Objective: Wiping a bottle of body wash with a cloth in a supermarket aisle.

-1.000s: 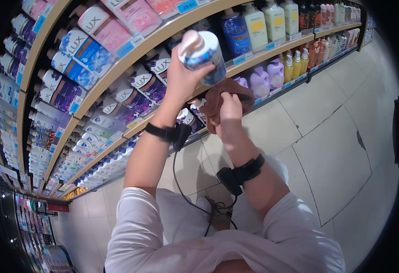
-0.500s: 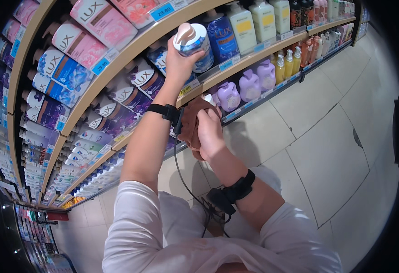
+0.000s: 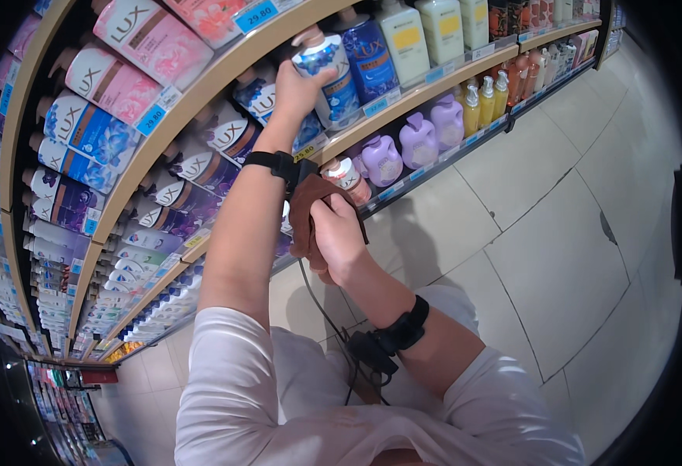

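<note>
Curved store shelves (image 3: 201,93) fill the upper left of my view — rows of soap bottles. My left hand (image 3: 298,89) wraps a blue-and-white pump bottle (image 3: 325,70) at top centre (at the shelf edge). My right hand (image 3: 337,237) clutches a brown cloth (image 3: 310,210) mid-frame.

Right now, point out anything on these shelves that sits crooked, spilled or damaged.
Nothing spilled or damaged shows. The only bottle out of line is the blue-and-white pump bottle, tilted in the left hand at the shelf edge. The right hand grips a brown cloth.
</note>
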`<state>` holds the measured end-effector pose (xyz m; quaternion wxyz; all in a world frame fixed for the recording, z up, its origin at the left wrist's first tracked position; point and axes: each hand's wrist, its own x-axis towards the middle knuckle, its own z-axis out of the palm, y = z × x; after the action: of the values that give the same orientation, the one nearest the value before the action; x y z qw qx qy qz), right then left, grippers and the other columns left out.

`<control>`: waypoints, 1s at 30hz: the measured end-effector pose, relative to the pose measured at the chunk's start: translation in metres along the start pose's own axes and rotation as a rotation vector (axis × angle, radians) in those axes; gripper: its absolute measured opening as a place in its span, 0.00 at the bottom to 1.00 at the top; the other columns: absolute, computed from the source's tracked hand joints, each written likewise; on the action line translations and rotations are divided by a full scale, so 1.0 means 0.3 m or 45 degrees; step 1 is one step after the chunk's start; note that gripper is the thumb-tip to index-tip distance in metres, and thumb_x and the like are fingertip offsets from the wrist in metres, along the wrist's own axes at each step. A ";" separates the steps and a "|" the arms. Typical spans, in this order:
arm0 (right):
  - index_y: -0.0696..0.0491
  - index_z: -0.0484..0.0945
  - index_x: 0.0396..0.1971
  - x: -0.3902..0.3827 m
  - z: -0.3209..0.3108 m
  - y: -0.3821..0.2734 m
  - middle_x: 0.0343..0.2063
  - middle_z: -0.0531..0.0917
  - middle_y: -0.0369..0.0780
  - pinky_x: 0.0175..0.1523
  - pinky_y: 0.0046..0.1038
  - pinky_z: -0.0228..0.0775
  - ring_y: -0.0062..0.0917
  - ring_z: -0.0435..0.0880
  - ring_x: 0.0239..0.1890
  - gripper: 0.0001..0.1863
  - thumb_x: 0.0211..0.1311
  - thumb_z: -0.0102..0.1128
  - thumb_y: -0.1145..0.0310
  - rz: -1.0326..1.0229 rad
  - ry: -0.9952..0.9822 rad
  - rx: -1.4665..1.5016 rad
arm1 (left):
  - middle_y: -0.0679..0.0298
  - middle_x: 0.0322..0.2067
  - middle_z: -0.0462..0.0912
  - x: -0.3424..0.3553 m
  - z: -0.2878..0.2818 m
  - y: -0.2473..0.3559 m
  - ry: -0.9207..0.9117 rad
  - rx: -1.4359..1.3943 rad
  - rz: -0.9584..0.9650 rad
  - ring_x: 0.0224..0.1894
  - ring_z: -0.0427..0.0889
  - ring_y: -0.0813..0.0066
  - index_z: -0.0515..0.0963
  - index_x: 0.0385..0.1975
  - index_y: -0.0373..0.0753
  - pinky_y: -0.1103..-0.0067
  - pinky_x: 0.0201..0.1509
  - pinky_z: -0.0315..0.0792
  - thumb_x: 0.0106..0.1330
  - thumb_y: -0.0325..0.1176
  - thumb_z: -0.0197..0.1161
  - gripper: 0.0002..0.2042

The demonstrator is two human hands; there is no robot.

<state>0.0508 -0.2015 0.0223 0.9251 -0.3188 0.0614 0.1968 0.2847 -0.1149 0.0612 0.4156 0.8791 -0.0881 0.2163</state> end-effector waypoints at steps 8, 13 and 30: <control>0.52 0.73 0.42 0.023 0.008 0.030 0.24 0.79 0.36 0.14 0.22 0.59 0.18 0.74 0.15 0.08 0.71 0.45 0.67 -0.092 0.040 0.011 | 0.41 0.44 0.83 0.045 -0.046 0.040 -0.158 0.376 -0.213 0.47 0.84 0.52 0.70 0.54 0.21 0.70 0.54 0.74 0.51 0.40 0.76 0.36; 0.52 0.72 0.38 0.014 0.007 0.029 0.19 0.77 0.38 0.11 0.23 0.54 0.19 0.71 0.11 0.07 0.71 0.45 0.67 0.002 0.041 -0.173 | 0.40 0.43 0.80 -0.046 -0.034 0.096 0.155 0.666 0.110 0.51 0.79 0.45 0.70 0.52 0.23 0.64 0.56 0.73 0.55 0.39 0.72 0.30; 0.59 0.72 0.36 0.051 -0.005 0.057 0.26 0.78 0.38 0.25 0.24 0.71 0.20 0.77 0.22 0.06 0.65 0.50 0.72 -0.031 0.036 -0.030 | 0.57 0.32 0.83 -0.035 -0.013 0.114 0.155 1.586 0.621 0.38 0.83 0.59 0.75 0.50 0.45 0.61 0.45 0.68 0.59 0.38 0.62 0.19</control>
<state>0.0579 -0.1853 0.0079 0.9227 -0.3330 0.0684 0.1817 0.2627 -0.1341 0.0824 -0.2257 0.8960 -0.1193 0.3635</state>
